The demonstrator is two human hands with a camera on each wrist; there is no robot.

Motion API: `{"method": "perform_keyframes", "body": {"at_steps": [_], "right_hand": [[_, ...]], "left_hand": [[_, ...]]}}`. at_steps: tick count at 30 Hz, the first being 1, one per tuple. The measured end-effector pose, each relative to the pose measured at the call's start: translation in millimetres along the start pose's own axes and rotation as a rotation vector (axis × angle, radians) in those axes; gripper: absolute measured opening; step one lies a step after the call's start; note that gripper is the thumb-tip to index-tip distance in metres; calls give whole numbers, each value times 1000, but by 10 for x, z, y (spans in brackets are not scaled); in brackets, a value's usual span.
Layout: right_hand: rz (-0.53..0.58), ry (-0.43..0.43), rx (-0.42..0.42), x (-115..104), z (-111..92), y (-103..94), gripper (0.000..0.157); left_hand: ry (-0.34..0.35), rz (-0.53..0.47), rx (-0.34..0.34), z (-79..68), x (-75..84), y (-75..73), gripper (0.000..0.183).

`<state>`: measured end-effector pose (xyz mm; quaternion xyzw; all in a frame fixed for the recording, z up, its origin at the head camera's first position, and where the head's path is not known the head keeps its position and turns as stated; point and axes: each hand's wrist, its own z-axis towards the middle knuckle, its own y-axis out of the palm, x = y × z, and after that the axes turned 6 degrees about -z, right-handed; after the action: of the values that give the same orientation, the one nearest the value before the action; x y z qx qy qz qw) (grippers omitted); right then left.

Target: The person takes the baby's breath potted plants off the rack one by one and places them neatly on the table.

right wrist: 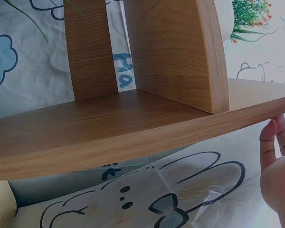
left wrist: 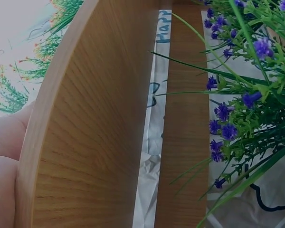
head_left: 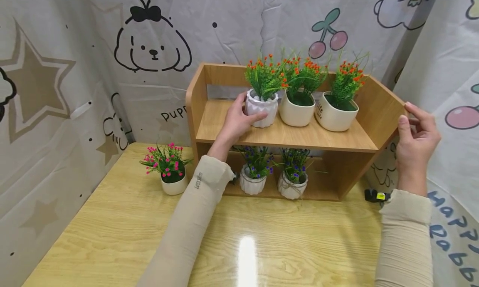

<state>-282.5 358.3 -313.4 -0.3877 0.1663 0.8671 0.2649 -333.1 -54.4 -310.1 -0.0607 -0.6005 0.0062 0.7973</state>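
On the upper board of a two-tier wooden shelf (head_left: 239,136), my left hand (head_left: 239,119) holds a white ribbed flower pot (head_left: 262,109) with orange flowers, thumb across its front. The pot appears to stand on the board. Beside it are two smooth cream pots, the middle one (head_left: 297,110) and the right one (head_left: 338,114), both with orange flowers. My right hand (head_left: 418,147) pinches the front edge of the shelf's right side panel (head_left: 385,108); the right wrist view shows its fingers at the panel's outer edge (right wrist: 256,111).
Two white pots with blue-purple flowers, a left one (head_left: 253,181) and a right one (head_left: 293,185), stand on the lower tier. A cream pot with pink flowers (head_left: 174,184) is on the table (head_left: 123,237) left of the shelf. A small black object (head_left: 376,195) lies right of the shelf.
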Motion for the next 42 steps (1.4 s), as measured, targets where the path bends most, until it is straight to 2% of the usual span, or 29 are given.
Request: {"method": "perform_keyframes", "body": {"at_steps": [3,8,14,22,29,36,42], "right_hand": [[24,1,-4,-15,12,-18,27],[-15,-5,-19,-5,20,-36,28],[-77,-4,-28,17,17,-35,29],[-191,10,-43,-63,-18,-14,30],[-212,-6,-43,-185,-69,-10,31],[-226,-7,-52,-188,-62,0,31],[-180,-19,-36,-112,-25,-9,30]], "left_hand": [[20,9,18,-13,10,9,82],[66,35,66,-54,16,3,82],[142,31,83,-146,39,-39,82],[226,49,82,-437,88,-208,78],[281,38,58,-695,74,-279,74],[278,39,56,-923,29,-393,79],[282,47,77,-1104,24,-492,76]]}}
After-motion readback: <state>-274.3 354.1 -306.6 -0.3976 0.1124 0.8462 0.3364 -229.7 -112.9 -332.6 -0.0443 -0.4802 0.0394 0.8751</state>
